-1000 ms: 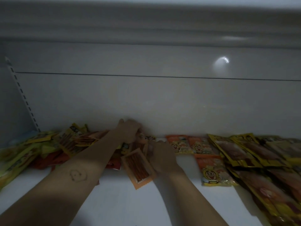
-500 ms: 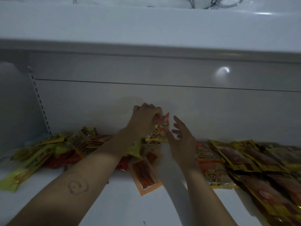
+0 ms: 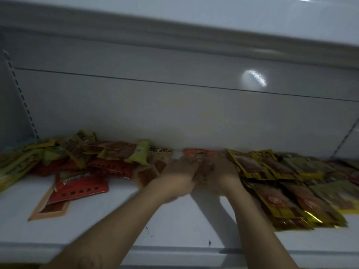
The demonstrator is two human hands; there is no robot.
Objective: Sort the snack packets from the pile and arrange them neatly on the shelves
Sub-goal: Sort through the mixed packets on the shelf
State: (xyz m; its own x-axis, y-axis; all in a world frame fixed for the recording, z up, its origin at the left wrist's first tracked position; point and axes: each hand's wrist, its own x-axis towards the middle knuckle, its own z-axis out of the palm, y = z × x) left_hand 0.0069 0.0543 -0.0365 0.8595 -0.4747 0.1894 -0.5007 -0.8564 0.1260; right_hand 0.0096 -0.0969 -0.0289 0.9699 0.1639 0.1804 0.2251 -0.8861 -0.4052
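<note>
Head view. A white shelf carries the snack packets in two groups. At the left lies an unsorted pile of yellow, red and orange wrappers heaped against the back panel. A red packet lies partly over an orange-bordered packet, both spilled forward of the pile. At the right, gold-edged packets lie in overlapping rows that reach near the front lip. Between the two groups, a few orange packets sit against the back panel. The left hand and right hand are low on the shelf, side by side and touching, just in front of these orange packets. Motion blur hides the fingers, so it cannot be told whether either hand grips a packet or merely presses on one. Judged hazards follow. The right hand lies against the nearest gold-edged row, and a sideways sweep could push that row out of line. The pile leans toward the gap, and a nudge from the left forearm could tip loose wrappers in among sorted ones. The glossy film may slide on the smooth shelf. Dim light and similar colours invite mis-sorting.
</note>
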